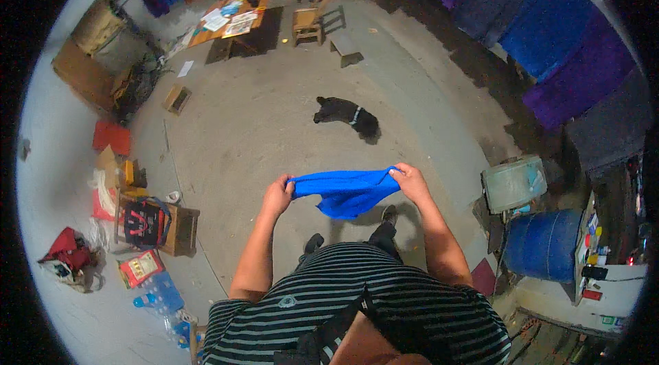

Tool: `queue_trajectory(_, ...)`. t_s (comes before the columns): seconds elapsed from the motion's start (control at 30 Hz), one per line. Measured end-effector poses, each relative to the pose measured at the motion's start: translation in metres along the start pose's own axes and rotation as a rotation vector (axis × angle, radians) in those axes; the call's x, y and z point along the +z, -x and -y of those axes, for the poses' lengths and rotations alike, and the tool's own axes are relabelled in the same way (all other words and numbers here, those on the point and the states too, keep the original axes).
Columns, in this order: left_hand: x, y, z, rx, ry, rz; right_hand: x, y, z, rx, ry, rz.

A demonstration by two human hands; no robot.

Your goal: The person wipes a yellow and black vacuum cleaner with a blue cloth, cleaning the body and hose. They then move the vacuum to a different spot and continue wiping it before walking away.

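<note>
A blue cloth is stretched between my two hands in front of my body, above the floor. My left hand grips its left end, fingers closed over the edge. At the other end, my right hand pinches a corner between thumb and fingers. The upper edge runs nearly straight, and a loose fold hangs down from the middle. Beyond the cloth, a black dog with a pale collar is on the concrete floor.
Left stands a wooden stool with a dark bag. A blue barrel and a greenish plastic bin are at right. Blue cloths hang along the right. Farther off are a paper-strewn table and a wooden chair.
</note>
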State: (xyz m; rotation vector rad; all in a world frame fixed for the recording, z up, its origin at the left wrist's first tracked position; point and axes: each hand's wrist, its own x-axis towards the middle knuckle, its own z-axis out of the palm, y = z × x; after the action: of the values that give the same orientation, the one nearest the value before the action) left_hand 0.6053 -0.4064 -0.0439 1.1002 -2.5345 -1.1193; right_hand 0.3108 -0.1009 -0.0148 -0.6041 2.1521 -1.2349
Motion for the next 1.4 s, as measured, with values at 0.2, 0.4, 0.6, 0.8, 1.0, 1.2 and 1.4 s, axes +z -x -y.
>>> queue_trajectory(0.2,0.137,-0.062,-0.099,0.063,-0.125,0.238,-0.12,-0.071,-0.129,-0.162,0.344,-0.037)
queue_trajectory(0.4,0.277,-0.126,-0.237,0.299,-0.131,0.539,-0.254,-0.079,-0.238,0.058,0.507,-0.157)
queue_trajectory(0.6,0.367,-0.163,-0.357,0.467,-0.217,0.812,-0.331,-0.022,-0.298,0.232,0.409,-0.398)
queue_trajectory(0.8,0.42,-0.175,-0.405,0.646,-0.228,0.915,-0.296,0.056,-0.35,0.466,-0.019,-0.333)
queue_trajectory(1.0,0.457,-0.188,-0.406,0.725,-0.003,1.156,-0.198,0.122,-0.366,0.16,-0.17,-0.791)
queue_trajectory(1.2,0.464,-0.169,-0.458,0.755,0.193,1.299,-0.186,0.172,-0.31,0.596,0.233,-0.86)
queue_trajectory(1.4,0.469,-0.14,-0.523,0.052,0.457,1.508,-0.182,0.229,-0.263,0.841,0.038,-1.042)
